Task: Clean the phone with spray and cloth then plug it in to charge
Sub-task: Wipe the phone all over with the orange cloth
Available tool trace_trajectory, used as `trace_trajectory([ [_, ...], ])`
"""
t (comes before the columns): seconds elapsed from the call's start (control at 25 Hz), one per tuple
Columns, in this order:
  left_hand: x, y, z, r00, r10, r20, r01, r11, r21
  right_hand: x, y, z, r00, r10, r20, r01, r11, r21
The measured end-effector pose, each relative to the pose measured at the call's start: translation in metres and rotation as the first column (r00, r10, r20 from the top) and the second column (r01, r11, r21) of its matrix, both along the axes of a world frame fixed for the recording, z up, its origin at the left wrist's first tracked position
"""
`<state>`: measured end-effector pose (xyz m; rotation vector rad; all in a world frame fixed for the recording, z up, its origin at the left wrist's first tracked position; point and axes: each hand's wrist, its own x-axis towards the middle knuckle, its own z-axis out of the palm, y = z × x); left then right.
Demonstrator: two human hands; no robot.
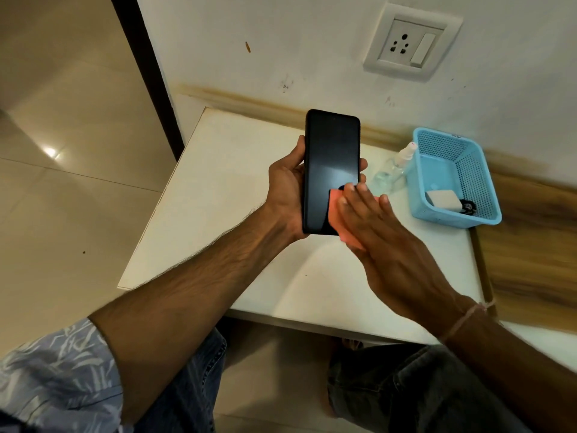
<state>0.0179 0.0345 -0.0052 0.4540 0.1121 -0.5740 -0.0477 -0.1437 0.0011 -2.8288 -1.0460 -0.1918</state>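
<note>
1. A person's left hand [285, 185] grips a black phone [331, 160] above a white tabletop [218, 195], with the thumb on one long edge and the fingertips curled round the other. The dark screen faces the camera.
2. The right hand [384, 235] lies flat with its fingers straight and together, pressing an orange cloth [334, 203] onto the lower right part of the screen.
3. A clear spray bottle [392, 170] sits on the tabletop just beside a blue plastic basket [437, 218].
4. A white charger [441, 200] and a dark coiled cable lie inside the basket.
5. A white wall socket [412, 42] with a switch is on the wall above.
</note>
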Motion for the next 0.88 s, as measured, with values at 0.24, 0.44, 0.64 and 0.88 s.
trace_trajectory([
  [0.24,-0.002,-0.004,-0.002,1.000,-0.010,-0.018,0.010,1.000,-0.010,0.003,0.062,-0.007,0.985,-0.162,-0.053,0.169,0.972,0.166],
  [0.44,0.002,0.001,-0.007,0.999,0.037,-0.015,-0.036,0.998,0.046,-0.022,0.016,-0.018,0.998,0.057,0.033,-0.058,0.998,0.028],
  [0.64,0.004,-0.005,-0.009,0.998,0.045,-0.032,-0.042,0.995,0.093,0.022,0.029,0.007,0.969,-0.246,0.035,0.237,0.957,0.167],
  [0.88,-0.001,-0.003,-0.010,0.999,-0.010,0.038,0.010,1.000,0.001,0.009,0.071,-0.001,0.990,-0.131,-0.051,0.136,0.984,0.116],
])
